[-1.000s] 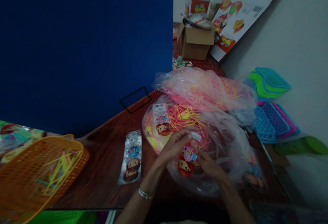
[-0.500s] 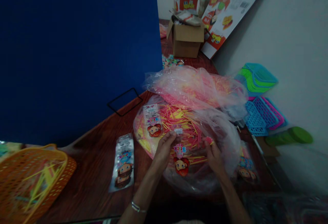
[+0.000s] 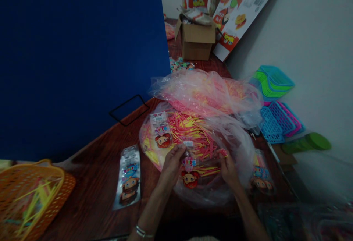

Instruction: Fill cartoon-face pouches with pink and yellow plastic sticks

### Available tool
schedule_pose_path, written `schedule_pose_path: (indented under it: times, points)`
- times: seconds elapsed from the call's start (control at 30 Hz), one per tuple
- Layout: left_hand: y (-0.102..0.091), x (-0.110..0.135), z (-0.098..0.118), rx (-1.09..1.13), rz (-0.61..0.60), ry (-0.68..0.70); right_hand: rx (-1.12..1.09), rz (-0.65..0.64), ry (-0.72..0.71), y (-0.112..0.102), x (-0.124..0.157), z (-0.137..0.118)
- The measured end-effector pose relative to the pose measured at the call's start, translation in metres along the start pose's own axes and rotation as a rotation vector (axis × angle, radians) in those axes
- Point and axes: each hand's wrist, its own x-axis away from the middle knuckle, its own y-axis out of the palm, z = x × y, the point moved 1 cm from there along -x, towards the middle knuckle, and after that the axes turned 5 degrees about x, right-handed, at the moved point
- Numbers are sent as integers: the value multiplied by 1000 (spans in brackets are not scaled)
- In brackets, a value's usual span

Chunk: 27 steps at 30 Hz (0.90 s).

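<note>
My left hand pinches the top of a small printed packet with a cartoon face, held upright over an open clear plastic bag full of pink and yellow sticks. My right hand is closed on a small bunch of pink sticks just right of the packet. A second packet lies on the sticks at the bag's left. A third packet lies flat on the brown table, left of my left hand.
An orange basket with sticks sits at the near left. A blue board stands behind. Another bag of sticks lies further back, then a cardboard box. Stacked coloured baskets lie at right. Another packet lies by the bag's right.
My right hand has moved right from under the packet and closed on pink sticks. My left hand keeps its hold on the packet's top. The view has shifted, so things slid left.
</note>
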Motion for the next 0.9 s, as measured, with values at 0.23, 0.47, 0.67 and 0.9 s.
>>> schedule_pose_path:
  times: [0.23, 0.47, 0.67, 0.9]
  points:
    - [-8, -7, -9, 10, 56, -4, 44, -45, -73, -1, 0, -29]
    - [-9, -11, -8, -7, -3, -41, 65, -66, -110, 1, -5, -31]
    - [-5, -14, -3, 64, 0, -45, 80, -86, -81, 3, -6, -32]
    - [-3, -14, -1, 43, -23, -84, 75, -105, -57, 5, -8, -35]
